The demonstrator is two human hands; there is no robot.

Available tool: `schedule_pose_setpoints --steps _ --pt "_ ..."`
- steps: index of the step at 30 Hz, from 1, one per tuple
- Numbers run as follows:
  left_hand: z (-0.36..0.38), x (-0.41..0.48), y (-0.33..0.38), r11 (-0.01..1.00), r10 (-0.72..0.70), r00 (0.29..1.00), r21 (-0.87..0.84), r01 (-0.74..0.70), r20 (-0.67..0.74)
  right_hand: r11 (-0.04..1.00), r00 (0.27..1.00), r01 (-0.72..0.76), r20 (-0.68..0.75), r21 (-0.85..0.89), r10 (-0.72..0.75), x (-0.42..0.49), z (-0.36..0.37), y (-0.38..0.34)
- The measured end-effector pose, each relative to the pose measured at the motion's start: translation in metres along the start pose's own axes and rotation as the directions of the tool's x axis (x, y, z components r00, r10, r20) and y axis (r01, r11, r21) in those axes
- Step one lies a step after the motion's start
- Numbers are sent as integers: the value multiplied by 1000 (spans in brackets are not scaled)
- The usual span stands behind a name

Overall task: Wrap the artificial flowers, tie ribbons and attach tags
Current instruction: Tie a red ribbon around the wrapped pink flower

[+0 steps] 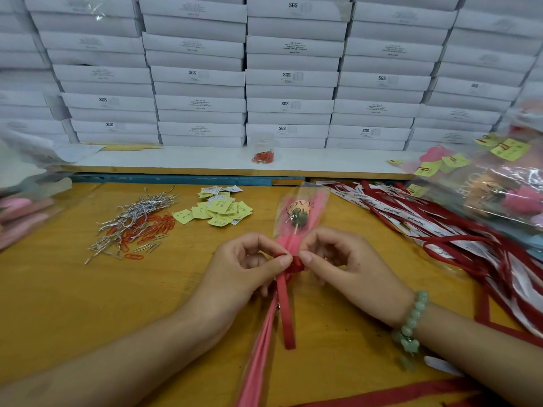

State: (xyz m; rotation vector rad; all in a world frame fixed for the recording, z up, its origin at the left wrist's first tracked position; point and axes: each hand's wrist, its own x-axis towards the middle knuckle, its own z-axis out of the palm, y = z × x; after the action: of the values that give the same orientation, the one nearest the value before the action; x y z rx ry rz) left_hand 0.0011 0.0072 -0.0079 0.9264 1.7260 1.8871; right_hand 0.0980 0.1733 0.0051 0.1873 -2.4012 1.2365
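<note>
Left hand [249,268] and right hand [343,265] each pinch red ribbon [284,312]; wrapped flower [298,212] lies between them.

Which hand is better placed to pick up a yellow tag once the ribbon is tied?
Left, probably. The yellow tags lie left of the wrapped flower, nearer the left hand; the right hand would have to cross over it. Both hands now pinch the red ribbon.

Left hand [249,262] and right hand [338,259] pinch a red ribbon [286,306] around a wrapped flower [298,214] on the wooden table [58,304]. Yellow tags [219,208], paper clips [147,230] lie beyond.
</note>
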Motion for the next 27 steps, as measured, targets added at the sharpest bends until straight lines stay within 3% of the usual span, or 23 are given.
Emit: schedule_pose_setpoints --steps 13,21,27 --pt "1 -2 4 991 -28 999 -127 31 24 1000 999 24 -36 -15 -24 0 0 -1" --pt "2 -3 3 999 40 999 8 -40 -8 994 996 90 13 -69 -89 -1 -2 -3" --pt "2 -2 3 994 72 997 88 -70 -23 998 996 44 -72 -42 -47 0 -2 -2"
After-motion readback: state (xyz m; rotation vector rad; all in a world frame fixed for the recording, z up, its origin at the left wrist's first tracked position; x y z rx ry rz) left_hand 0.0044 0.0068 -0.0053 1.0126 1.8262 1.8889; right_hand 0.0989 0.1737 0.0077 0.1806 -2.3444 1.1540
